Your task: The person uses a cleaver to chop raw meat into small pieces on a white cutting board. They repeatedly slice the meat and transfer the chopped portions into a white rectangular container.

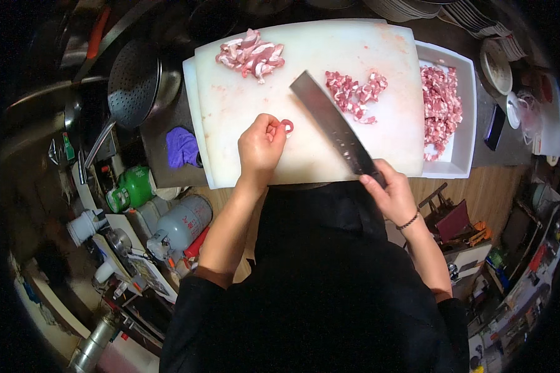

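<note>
My left hand is curled on the white cutting board, its fingers closed on a small piece of raw meat whose end pokes out at the right. In my right hand is the handle of a broad cleaver. Its blade slants up and left over the board, with meat bits stuck near the handle end. Beyond the blade lies diced meat in a loose cluster. A heap of meat strips rests at the board's far left.
Right of the board, a white tray holds a mound of diced meat. A phone lies farther right. To the left are a purple cloth and a perforated ladle. Stacked plates stand at the back right.
</note>
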Action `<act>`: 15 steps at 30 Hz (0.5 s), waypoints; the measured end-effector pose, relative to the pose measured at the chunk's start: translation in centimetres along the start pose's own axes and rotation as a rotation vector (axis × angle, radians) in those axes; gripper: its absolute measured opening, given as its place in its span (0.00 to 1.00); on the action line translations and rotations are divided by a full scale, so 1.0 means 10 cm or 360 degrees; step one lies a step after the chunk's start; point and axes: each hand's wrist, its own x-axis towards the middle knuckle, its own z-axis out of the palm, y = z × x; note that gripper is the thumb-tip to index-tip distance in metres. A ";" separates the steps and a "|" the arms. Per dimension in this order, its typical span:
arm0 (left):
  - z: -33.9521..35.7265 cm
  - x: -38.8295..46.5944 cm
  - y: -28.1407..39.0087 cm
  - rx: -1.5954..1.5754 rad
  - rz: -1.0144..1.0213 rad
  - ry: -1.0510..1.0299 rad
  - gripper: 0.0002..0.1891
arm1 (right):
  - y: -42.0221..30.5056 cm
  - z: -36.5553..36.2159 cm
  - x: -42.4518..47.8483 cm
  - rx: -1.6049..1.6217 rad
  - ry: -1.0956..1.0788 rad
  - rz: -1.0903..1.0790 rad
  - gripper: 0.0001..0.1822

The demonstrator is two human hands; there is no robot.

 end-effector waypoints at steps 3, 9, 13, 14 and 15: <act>-0.08 -0.07 0.10 0.0119 0.0038 0.0121 0.05 | 0.06 0.25 0.04 0.0155 -0.0199 0.0006 0.15; -0.19 -0.15 -0.14 0.0251 0.0022 0.0200 0.03 | -0.04 0.27 0.03 -0.0080 -0.0077 -0.0005 0.13; -0.24 -0.13 -0.11 0.0120 -0.0021 0.0243 0.02 | -0.10 0.13 -0.01 -0.0117 -0.0056 0.0006 0.14; -0.25 -0.13 -0.06 0.0075 -0.0044 0.0240 0.02 | -0.13 0.12 -0.01 -0.0113 -0.0112 0.0009 0.14; -0.27 -0.13 -0.05 0.0089 -0.0016 0.0235 0.01 | -0.17 0.13 -0.01 -0.0107 -0.0168 0.0010 0.14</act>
